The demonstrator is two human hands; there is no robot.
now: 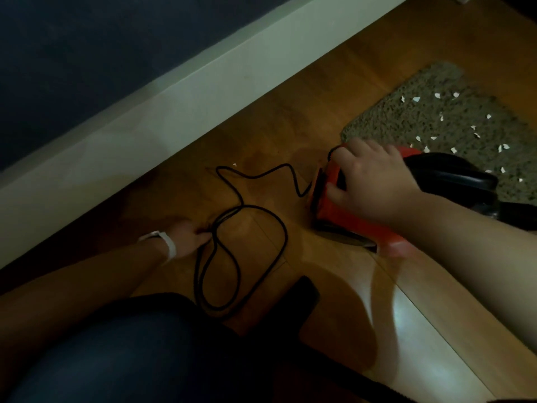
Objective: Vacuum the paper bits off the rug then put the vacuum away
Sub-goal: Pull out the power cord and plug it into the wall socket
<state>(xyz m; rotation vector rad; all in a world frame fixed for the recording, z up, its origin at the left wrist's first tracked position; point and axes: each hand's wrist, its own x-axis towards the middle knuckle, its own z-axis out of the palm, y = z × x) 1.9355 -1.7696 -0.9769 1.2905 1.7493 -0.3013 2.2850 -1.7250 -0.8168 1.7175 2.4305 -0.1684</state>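
Observation:
A red and black handheld vacuum (334, 207) lies on the wooden floor beside a speckled grey rug (453, 117). Several white paper bits (488, 116) are scattered over the rug, and one bit (234, 164) lies on the bare floor. My right hand (372, 181) grips the vacuum's red rear body from above. The vacuum's black cord (261, 210) runs from its back in loose loops across the floor. My left hand (190, 238), with a white band on the wrist, pinches the cord where the loops cross.
A pale baseboard (174, 112) under a dark wall runs diagonally along the floor's far side. My knee in dark fabric (130, 353) fills the lower left. A dark flat object (302, 292) lies on the floor near the cord loops.

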